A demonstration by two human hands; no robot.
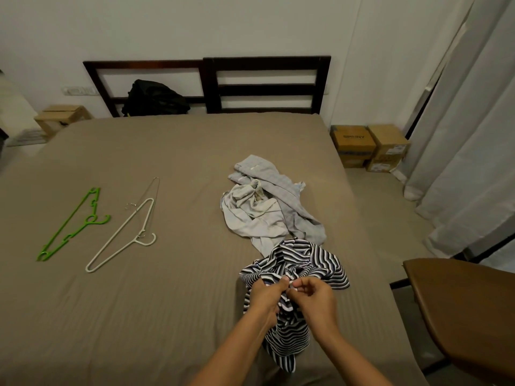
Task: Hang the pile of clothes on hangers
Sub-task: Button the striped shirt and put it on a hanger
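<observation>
A black-and-white striped knit garment [299, 264] is held bunched above the near right part of a taupe-sheeted bed [153, 302], its lower end trailing down onto the sheet. It is gripped by both hands at one gathered spot. The left hand [264, 299] is closed around the fabric, with the thumb and fingers [282, 282] curled in and pinched on a fold. The right hand [317, 302] is set just beside it, almost touching, and its fingertips [301, 286] are drawn tightly together on the same fold; no open gap is seen in either hand.

Just beyond the striped garment, a crumpled pile of pale grey clothes [264, 207] is spread on the sheet, its near edge overlapped by the striped cloth. Well apart, on the left half of the bed, a bright green plastic hanger [73, 222], a white plastic hanger [119, 240] and a thin bare-wire hanger [152, 192] are laid flat, the wire one partly crossed by the white one.

A black backpack [154, 98] is propped against the dark wooden slatted headboard [267, 90].
</observation>
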